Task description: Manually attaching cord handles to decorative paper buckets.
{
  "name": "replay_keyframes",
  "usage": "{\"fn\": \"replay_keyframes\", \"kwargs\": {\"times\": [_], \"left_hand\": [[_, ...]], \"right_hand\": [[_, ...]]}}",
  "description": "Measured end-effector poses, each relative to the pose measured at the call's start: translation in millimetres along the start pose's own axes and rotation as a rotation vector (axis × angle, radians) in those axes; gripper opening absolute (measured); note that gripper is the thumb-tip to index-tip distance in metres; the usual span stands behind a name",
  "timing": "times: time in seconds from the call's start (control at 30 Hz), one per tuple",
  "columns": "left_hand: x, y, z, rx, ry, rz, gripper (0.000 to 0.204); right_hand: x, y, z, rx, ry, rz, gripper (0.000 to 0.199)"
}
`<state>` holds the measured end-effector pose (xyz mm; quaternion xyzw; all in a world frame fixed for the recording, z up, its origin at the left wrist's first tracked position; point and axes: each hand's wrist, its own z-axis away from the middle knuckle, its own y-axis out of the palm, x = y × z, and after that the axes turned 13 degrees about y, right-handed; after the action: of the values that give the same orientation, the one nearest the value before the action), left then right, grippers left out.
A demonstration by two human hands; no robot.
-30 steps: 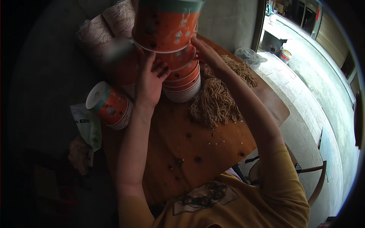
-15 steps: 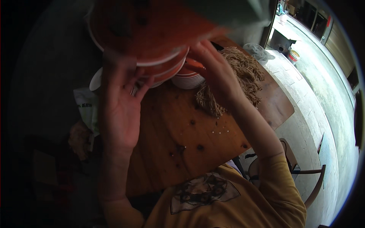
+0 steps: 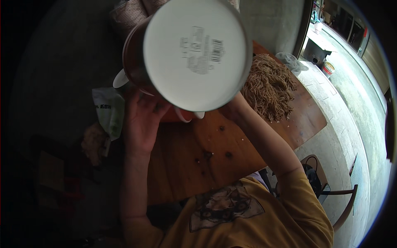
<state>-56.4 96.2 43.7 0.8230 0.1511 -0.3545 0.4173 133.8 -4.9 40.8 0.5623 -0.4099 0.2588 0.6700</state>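
A large paper tub (image 3: 196, 53) is tipped up close before me, its round white base facing me and its reddish-orange side and white rim toward the left. My left hand (image 3: 142, 118) grips the tub low on its left side, fingers curled up at the rim. My right hand (image 3: 233, 108) is against its lower right side, with its fingertips hidden behind the base. Below the tub, part of an orange-red container with a white rim (image 3: 184, 117) shows over the wooden table (image 3: 186, 165). The tub hides most of what stands behind it.
A heap of brown noodle-like strands (image 3: 271, 87) lies on the table's right, beside a clear plastic bag (image 3: 291, 62). At the left are a white-green packet (image 3: 109, 109) and a white round-edged thing (image 3: 120, 79). A chair (image 3: 343, 206) stands at the lower right.
The tub has tilted so that its white base now faces me and covers the stacked containers behind. My left hand has lowered slightly; my right hand has slipped mostly behind the tub.
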Motion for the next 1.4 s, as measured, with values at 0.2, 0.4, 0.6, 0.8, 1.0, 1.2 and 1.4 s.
{"fn": "replay_keyframes", "kwargs": {"times": [0.2,0.4,0.6,0.8,1.0,1.2,1.4], "left_hand": [[12.2,-39.2,2.7,0.031,0.025,0.118,0.042],[15.2,-102.5,-2.7,0.002,0.109,0.327,0.038],[14.9,-99.8,-16.0,0.103,0.151,0.310,0.038],[24.7,-112.2,-14.8,-0.027,0.190,0.195,0.040],[34.1,-105.8,-40.4,0.014,0.187,0.188,0.038],[36.2,-107.0,-54.7,-0.075,0.191,0.067,0.041],[32.5,-107.1,-52.2,-0.062,0.215,0.046,0.042]], "right_hand": [[-51.6,-31.8,-39.8,0.122,-0.151,0.573,0.035],[-86.9,-30.7,-37.6,0.026,-0.374,0.852,0.046],[-70.7,-40.3,-57.0,-0.136,-0.403,0.795,0.023],[-3.9,-50.3,-30.3,-0.334,-0.609,1.110,0.024],[16.2,-82.2,11.1,-0.489,-0.371,1.135,0.019],[46.7,-98.1,60.3,-0.500,-0.054,1.311,0.019],[47.9,-96.1,64.6,-0.519,0.151,1.331,0.019]]}}
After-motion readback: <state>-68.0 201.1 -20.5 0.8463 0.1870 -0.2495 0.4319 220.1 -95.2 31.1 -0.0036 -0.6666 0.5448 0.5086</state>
